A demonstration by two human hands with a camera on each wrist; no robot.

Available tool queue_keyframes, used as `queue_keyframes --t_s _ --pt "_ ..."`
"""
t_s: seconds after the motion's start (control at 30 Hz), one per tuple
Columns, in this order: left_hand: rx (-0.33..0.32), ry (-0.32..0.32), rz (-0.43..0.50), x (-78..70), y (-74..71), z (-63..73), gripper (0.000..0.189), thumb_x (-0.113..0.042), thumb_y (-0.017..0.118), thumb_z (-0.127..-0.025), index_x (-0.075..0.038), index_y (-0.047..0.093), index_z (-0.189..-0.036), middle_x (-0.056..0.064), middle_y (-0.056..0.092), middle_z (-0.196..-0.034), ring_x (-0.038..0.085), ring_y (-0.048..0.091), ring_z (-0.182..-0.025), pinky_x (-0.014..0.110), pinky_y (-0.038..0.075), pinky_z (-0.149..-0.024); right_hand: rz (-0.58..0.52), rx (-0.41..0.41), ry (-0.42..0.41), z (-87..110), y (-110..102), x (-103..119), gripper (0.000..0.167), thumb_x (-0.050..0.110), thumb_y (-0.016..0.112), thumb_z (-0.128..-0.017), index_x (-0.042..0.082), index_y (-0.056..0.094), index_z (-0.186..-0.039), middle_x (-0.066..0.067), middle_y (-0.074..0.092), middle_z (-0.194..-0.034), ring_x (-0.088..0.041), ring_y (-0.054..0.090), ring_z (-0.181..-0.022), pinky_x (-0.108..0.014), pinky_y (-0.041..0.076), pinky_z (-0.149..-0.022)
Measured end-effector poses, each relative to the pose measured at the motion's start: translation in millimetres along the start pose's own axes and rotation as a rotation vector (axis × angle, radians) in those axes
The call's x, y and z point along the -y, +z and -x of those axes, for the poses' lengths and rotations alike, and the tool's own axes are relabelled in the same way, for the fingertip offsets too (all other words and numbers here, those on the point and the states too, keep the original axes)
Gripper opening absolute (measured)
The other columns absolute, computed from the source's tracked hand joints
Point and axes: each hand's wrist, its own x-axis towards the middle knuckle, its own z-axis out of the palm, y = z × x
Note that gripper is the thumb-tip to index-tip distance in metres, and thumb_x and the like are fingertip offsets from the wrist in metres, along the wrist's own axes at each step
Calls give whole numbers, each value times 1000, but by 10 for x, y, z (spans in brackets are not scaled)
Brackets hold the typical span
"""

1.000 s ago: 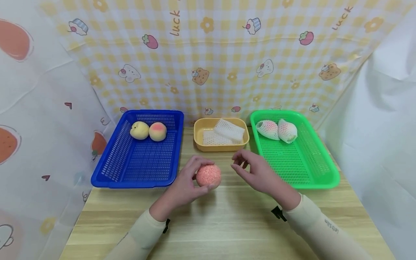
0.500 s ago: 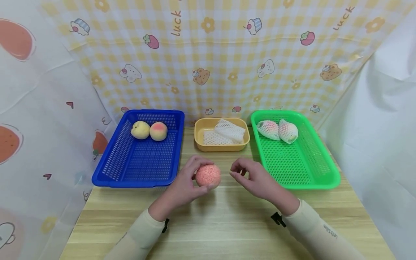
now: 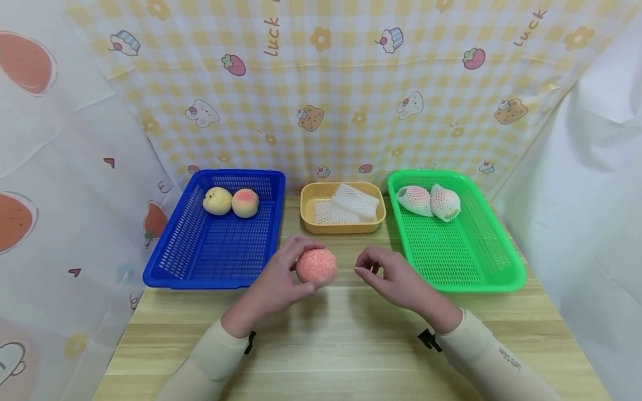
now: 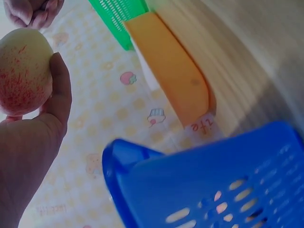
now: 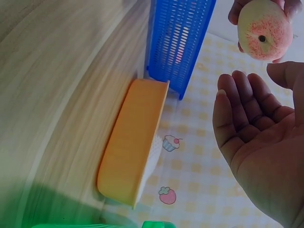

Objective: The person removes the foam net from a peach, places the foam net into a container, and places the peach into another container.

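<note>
Left hand: shifted slightly leftward with the peach, pinching it between thumb and fingers
Right hand: loosely curled, just right of peach, apart
Yellow tray: beyond both hands

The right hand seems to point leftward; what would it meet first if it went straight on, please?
Probably the peach held in the left hand: in the head view it lies across a gap from the fingertips of the right hand, though their heights are hard to compare.
</note>
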Motion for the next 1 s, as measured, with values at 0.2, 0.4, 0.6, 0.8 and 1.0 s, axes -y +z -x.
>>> queue_keyframes --t_s 0.2,0.4,0.6,0.8,1.0 --pt "-9 18 -77 -105 -266 -24 64 -12 88 -86 -26 66 -144 0 55 -137 22 62 -121 42 62 -98 -6 -1 0 10 9 -8 13 13 76 -106 25 71 -103 14 69 -92 -11 66 -85 -35 57 -68" --pt "15 20 -238 -239 -745 -53 63 -13 87 -87 -26 65 -144 -1 55 -140 22 61 -121 50 57 -99 -12 0 17 28 -19 8 13 12 76 -106 24 72 -103 13 69 -91 -12 66 -85 -37 57 -68" --pt "63 -38 -306 -280 -1166 -67 61 -11 85 -92 -19 62 -148 6 52 -152 28 61 -123 54 57 -97 -9 2 16 38 -44 17 11 13 76 -106 23 72 -103 13 68 -90 -12 66 -84 -35 57 -66" --pt "87 -2 -257 -217 -1458 -157 54 -8 82 -98 -15 62 -147 7 53 -152 26 57 -120 36 58 -91 -12 1 8 53 -44 8 14 13 76 -106 25 71 -102 14 68 -90 -12 66 -84 -37 58 -66" --pt "81 -98 -327 -130 -1650 -353 53 -14 82 -99 -12 62 -148 12 54 -144 31 58 -117 42 61 -86 -16 10 3 72 -45 30 10 12 77 -105 21 72 -102 14 68 -91 -11 66 -85 -33 58 -69"
